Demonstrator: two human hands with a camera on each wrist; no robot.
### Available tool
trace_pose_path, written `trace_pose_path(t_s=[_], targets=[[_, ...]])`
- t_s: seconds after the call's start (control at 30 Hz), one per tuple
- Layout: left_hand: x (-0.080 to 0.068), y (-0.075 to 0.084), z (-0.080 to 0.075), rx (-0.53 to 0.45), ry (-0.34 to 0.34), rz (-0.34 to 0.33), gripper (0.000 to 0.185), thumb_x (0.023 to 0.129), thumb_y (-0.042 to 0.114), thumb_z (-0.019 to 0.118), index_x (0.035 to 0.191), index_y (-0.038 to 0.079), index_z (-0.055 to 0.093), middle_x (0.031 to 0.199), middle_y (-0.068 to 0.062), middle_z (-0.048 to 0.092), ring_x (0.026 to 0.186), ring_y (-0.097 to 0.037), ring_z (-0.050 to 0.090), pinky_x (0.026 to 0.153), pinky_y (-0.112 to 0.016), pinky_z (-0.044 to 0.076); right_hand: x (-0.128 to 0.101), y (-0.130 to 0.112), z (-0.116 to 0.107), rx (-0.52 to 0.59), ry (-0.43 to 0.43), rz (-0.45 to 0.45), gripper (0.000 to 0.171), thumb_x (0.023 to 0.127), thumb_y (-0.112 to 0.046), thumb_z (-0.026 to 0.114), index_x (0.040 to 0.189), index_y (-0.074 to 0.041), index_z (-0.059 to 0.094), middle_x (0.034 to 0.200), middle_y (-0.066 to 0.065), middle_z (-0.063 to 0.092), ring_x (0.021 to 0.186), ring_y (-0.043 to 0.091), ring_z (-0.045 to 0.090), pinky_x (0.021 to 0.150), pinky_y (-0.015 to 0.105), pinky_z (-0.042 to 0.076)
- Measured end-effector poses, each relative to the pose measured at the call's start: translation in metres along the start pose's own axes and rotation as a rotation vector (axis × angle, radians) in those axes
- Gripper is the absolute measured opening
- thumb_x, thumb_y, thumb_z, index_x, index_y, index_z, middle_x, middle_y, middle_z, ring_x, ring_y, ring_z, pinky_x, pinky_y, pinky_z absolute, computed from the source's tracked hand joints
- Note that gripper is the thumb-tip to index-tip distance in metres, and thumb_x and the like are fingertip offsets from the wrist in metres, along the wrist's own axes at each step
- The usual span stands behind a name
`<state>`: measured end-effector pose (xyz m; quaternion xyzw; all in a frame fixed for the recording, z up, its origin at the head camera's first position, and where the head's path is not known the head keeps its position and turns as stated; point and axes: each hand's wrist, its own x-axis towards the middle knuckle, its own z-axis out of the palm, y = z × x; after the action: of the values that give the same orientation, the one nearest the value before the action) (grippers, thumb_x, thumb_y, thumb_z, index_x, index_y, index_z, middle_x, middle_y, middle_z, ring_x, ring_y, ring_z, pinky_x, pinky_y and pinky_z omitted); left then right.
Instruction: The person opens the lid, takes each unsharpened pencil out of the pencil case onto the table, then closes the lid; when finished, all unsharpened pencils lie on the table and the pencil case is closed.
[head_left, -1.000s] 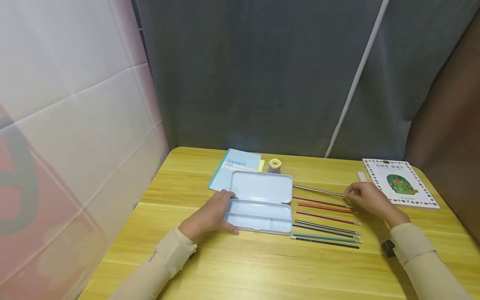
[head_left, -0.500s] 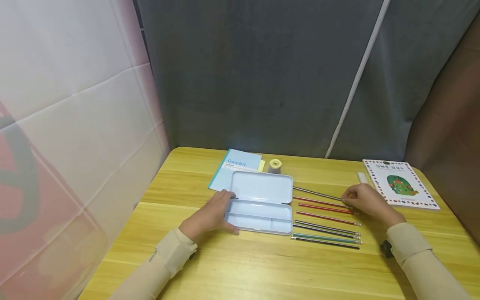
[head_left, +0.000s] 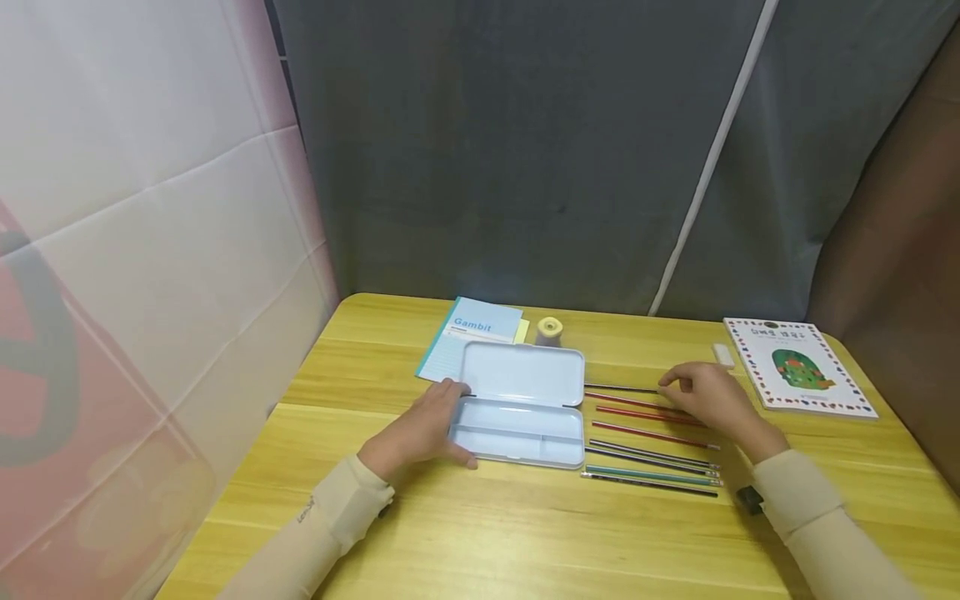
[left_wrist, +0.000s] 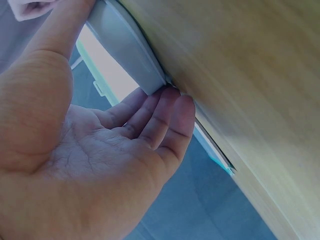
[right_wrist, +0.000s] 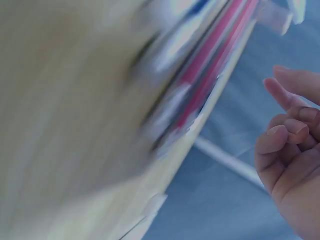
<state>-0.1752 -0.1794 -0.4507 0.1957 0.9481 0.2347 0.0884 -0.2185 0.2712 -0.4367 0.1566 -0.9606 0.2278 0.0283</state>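
An open light-blue pencil case (head_left: 521, 404) lies in the middle of the yellow table (head_left: 525, 542). My left hand (head_left: 442, 425) holds its left end, with fingers at the far corner and the thumb along the near side. The left wrist view shows those fingertips (left_wrist: 170, 100) against the case's edge (left_wrist: 125, 45). Right of the case, my right hand (head_left: 678, 385) pinches a dark pencil (head_left: 622, 387), whose right part it hides. In the blurred right wrist view, the hand (right_wrist: 290, 145) is curled. Several red (head_left: 637, 414) and dark pencils (head_left: 652, 475) lie in a row below it.
A blue "Gambit" notebook (head_left: 468, 333) and a small yellow round object (head_left: 550, 330) lie behind the case. A white eraser (head_left: 723, 355) and a picture book (head_left: 798, 367) are at the back right. A grey curtain hangs behind the table, and a pale sheet is on the left.
My right hand has slid left along the row of pencils, and the dark pencil now lies flatter and nearer the red ones. The left hand and case have not moved.
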Motion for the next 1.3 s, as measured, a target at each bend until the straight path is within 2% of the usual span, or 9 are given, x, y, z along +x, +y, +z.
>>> trace_pose_path(t_s=[0.33,0.53,0.8,1.0,1.17,1.3], targets=[[-0.004,-0.004,-0.002,-0.002,0.016,-0.004,0.109,0.065,0.041,0.103,0.147,-0.001,0.045,0.131,-0.016,0.055,0.122,-0.030,0.050,0.114,-0.049,0.047,0.010,-0.069,0.018,-0.018,0.005,-0.149,0.012,0.099,-0.022,0.076,0.102,-0.012,0.082,0.070,-0.005,0.055,0.063,0.009,0.042,0.059,0.028,0.034],[-0.005,-0.006,-0.001,0.009,0.023,-0.001,0.108,0.066,0.041,0.103,0.147,-0.001,0.045,0.132,-0.016,0.056,0.122,-0.031,0.050,0.114,-0.049,0.047,0.024,-0.092,0.030,-0.012,0.022,-0.230,0.015,0.096,-0.023,0.080,0.106,-0.012,0.081,0.080,-0.005,0.057,0.068,0.008,0.047,0.063,0.027,0.042],[-0.004,-0.004,0.000,0.020,0.021,0.006,0.109,0.066,0.042,0.103,0.147,-0.002,0.046,0.133,-0.016,0.056,0.121,-0.031,0.050,0.113,-0.048,0.048,0.044,-0.105,0.037,0.036,0.008,-0.127,0.026,0.098,-0.029,0.077,0.115,-0.009,0.079,0.100,0.005,0.065,0.078,0.015,0.057,0.068,0.030,0.049],[-0.003,0.000,-0.001,0.014,0.007,-0.014,0.108,0.066,0.042,0.103,0.148,0.001,0.046,0.137,-0.015,0.056,0.125,-0.031,0.051,0.116,-0.048,0.046,0.054,-0.111,0.043,0.030,0.061,-0.082,0.035,0.099,-0.032,0.075,0.123,-0.007,0.076,0.108,0.012,0.064,0.084,0.021,0.058,0.071,0.035,0.050],[-0.003,0.001,-0.001,0.016,0.004,-0.009,0.107,0.067,0.042,0.103,0.148,0.001,0.046,0.136,-0.015,0.056,0.124,-0.030,0.051,0.116,-0.048,0.046,0.061,-0.112,0.050,0.001,0.070,-0.054,0.048,0.099,-0.036,0.075,0.136,-0.005,0.070,0.121,0.018,0.056,0.107,0.031,0.055,0.086,0.047,0.052],[-0.003,0.000,0.000,0.011,0.005,0.003,0.107,0.067,0.042,0.102,0.147,0.000,0.046,0.135,-0.015,0.056,0.123,-0.030,0.051,0.116,-0.048,0.046,0.063,-0.112,0.055,0.003,0.049,-0.047,0.051,0.099,-0.036,0.076,0.135,-0.001,0.070,0.130,0.022,0.052,0.120,0.037,0.046,0.097,0.053,0.047]])
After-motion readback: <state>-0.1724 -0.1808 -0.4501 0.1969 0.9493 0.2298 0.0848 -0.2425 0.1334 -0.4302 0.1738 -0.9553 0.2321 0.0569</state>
